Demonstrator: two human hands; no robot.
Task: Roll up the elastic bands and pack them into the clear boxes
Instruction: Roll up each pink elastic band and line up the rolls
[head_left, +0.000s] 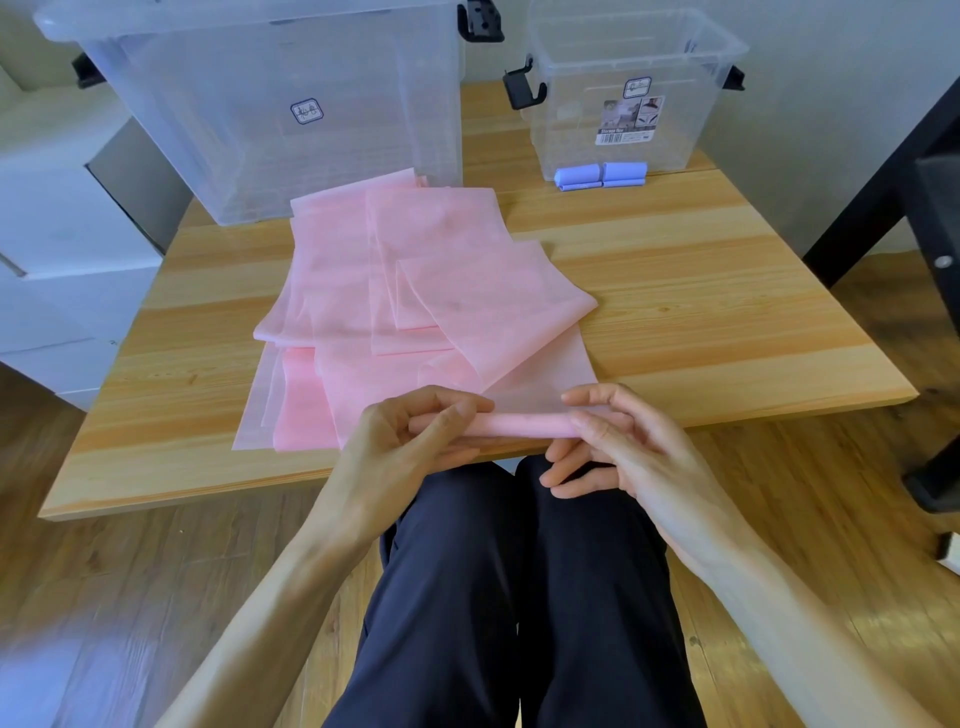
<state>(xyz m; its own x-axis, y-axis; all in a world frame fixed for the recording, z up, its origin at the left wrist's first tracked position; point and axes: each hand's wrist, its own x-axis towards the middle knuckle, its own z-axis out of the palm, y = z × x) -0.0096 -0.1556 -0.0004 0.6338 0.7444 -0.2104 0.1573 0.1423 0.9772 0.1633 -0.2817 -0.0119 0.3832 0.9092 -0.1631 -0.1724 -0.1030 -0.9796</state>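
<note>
Both hands meet at the surface edge: left hand and right hand each pinch an end of the pink band's rolled portion, fingers curled.

- The counter is light wood with stripes of pale and darker grain.
- The floor is brown wood planks.
- A pale wall stands at the far right.
- White furniture sits on the left.
- A black frame leans in at the right.
- Soft light fills the room.
</note>
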